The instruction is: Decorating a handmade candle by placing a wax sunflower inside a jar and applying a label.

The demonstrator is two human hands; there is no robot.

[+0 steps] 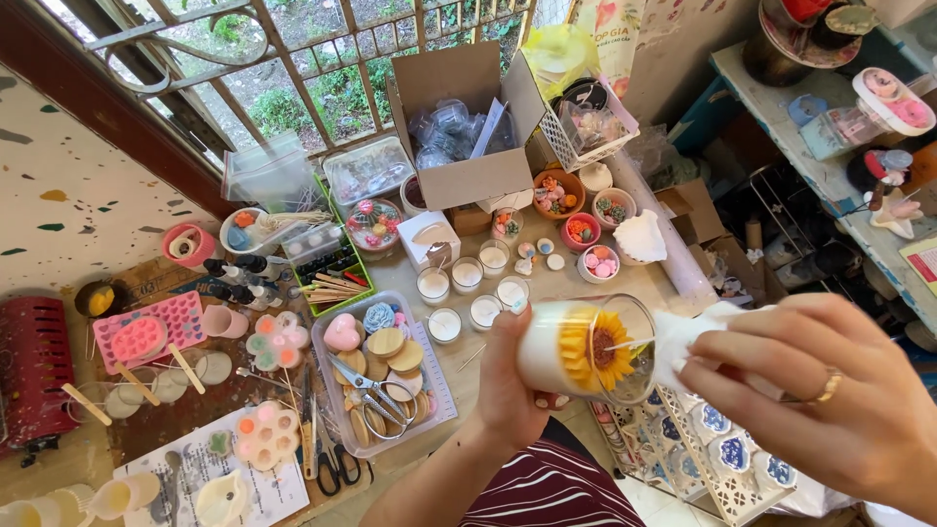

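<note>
My left hand (pixel 512 385) grips a clear glass candle jar (pixel 581 346) tilted on its side, mouth toward the right. White wax fills its base, and a yellow sunflower with a brown centre shows inside, with a thin wick. My right hand (pixel 820 395), wearing a gold ring, holds a white tissue (pixel 688 342) against the jar's rim. Both hands hover above the table's near right edge.
Several small white candles (pixel 467 283) stand on the table behind the jar. A clear tray (pixel 376 376) holds scissors and wax pieces. An open cardboard box (pixel 468 122), little bowls of decorations, pink moulds (pixel 146 337) and a white rack (pixel 703 449) of blue-patterned cups surround me.
</note>
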